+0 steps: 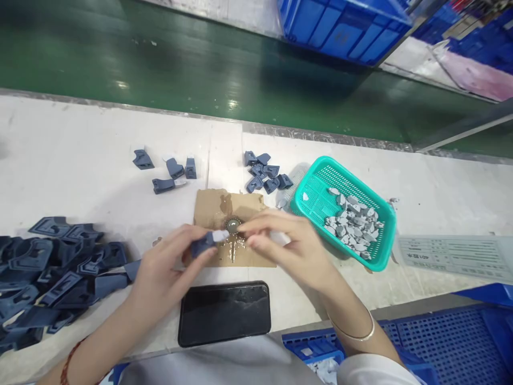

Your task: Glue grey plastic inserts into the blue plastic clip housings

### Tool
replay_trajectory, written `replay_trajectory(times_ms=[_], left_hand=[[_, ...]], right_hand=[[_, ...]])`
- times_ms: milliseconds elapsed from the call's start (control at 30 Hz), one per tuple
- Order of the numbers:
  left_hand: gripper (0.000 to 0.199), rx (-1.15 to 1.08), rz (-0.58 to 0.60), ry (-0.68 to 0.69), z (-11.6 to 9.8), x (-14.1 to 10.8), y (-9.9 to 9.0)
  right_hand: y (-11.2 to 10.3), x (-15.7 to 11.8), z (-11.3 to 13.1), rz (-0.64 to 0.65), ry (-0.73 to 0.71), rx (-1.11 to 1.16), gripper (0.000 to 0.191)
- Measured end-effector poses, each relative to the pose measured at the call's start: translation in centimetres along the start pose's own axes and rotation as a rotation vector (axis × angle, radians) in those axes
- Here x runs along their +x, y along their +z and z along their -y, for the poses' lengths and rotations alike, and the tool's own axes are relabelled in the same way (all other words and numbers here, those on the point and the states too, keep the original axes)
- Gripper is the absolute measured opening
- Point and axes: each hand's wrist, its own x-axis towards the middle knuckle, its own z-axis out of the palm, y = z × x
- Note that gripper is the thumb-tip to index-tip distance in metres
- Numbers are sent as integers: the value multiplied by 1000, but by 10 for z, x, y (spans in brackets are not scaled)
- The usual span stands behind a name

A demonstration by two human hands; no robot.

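My left hand [170,262] pinches a dark blue plastic part [202,244] between thumb and fingers. A pale grey piece [220,236] sticks out of the part's right end. My right hand [286,243] reaches in from the right, thumb and index finger slightly apart, with nothing visible between them. Its fingertips are beside a small round cup of clear liquid [233,225], just right of the pale piece. Beneath both hands lies a piece of brown cardboard [208,206], wet with shiny liquid in front of the cup.
A green basket [298,206] holds many grey chips [355,224]. Dark blue parts form a heap [60,272] at left and a small group [264,174] behind the cardboard; several with pale pieces [175,168] lie back left. A phone [225,314] lies in front, a green belt [180,69] beyond.
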Motion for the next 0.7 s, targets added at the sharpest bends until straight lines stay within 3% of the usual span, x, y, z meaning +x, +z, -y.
replay_trajectory(times_ms=[67,133,167,267,333,533,633,700], left_hand=[[14,96,-30,-91,6,12,-10],[24,200,-55,-176,17,24,-19],[29,236,-68,-209,22,29,-22],[42,270,-110,-247,30,36,-28],[45,286,-113,-241,28,34,-31],[30,555,-87,-200,16,13,-58],[38,742,-15,-145,26,-6,-76],[38,764,99,-77,37,-21,-83]], right_hand=[[-30,-3,-3,-239,-16,-189,13],[-62,-7,-14,-479,73,-450,14],[-77,-10,-23,-536,154,-582,15],[-106,-13,-52,-524,435,-822,27],[-114,-13,-67,-471,525,-884,32],[-114,-9,-82,-487,595,-886,23],[-115,-9,-83,-509,618,-845,17],[-115,-11,-81,-513,613,-798,15]])
